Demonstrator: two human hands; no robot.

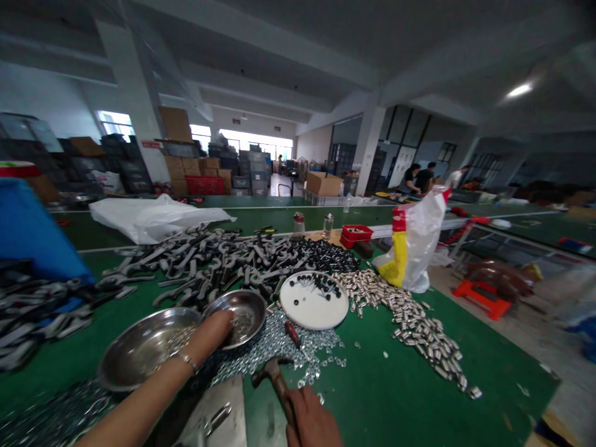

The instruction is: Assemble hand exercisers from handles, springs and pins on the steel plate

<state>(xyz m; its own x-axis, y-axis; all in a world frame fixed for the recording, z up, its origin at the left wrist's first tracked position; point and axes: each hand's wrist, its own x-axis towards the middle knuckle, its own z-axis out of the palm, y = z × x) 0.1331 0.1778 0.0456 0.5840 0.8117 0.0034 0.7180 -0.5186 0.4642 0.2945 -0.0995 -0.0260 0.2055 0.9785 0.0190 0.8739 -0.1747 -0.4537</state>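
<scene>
My left hand point(224, 326) reaches into the smaller steel bowl point(255, 303), over small shiny parts. Its fingers are hard to make out, so I cannot tell if they hold anything. My right hand point(313, 417), at the bottom of the view, is closed around the wooden handle of a claw hammer point(274, 371). Left of the hammer lies a flat metal plate point(235, 397) with a small shiny metal piece point(218, 419) on it. A larger steel bowl point(118, 363) with small parts stands beneath my left forearm. A screwdriver point(292, 334) rests on scattered nuts point(261, 354).
Behind the bowls is a heap of wrenches point(200, 261). A white plate point(314, 316) holds black-headed screws. Silvery cylindrical parts point(419, 323) spread to the right, below a white and yellow sack point(414, 248). A blue bin point(37, 230) stands left. Several people work far right.
</scene>
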